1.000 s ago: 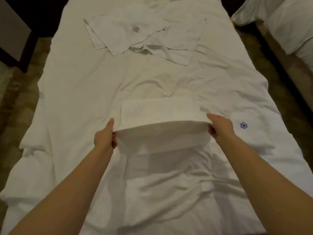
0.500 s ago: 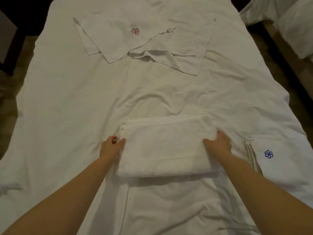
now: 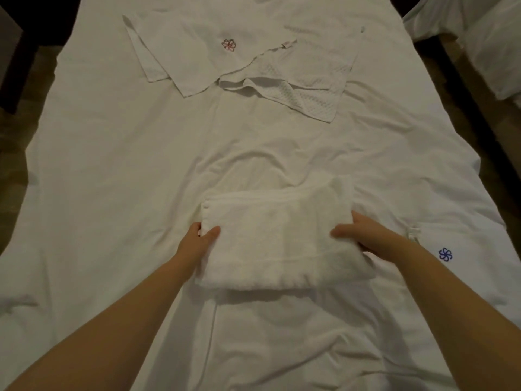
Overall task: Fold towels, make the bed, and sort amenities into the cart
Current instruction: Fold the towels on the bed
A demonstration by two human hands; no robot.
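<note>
Left hand (image 3: 197, 242), right hand (image 3: 366, 235) grasp ends of folded towel (image 3: 276, 244) on bed (image 3: 141, 165); uneven lift could slide layers, spring fold open.

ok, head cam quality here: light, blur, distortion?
Head view: dim warm light, no glare; folded towel is the brightest patch, soft shadow on the sheet at its near edge; sheet's sides bow from the wide lens; left hand and right hand slightly soft, not smeared.

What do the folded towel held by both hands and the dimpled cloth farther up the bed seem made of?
Folded towel: thick white terry, likely cotton; fuzzy pile, plump edges. Dimpled cloth: thinner white waffle weave, probably cotton; grid of small pits shows.
</note>
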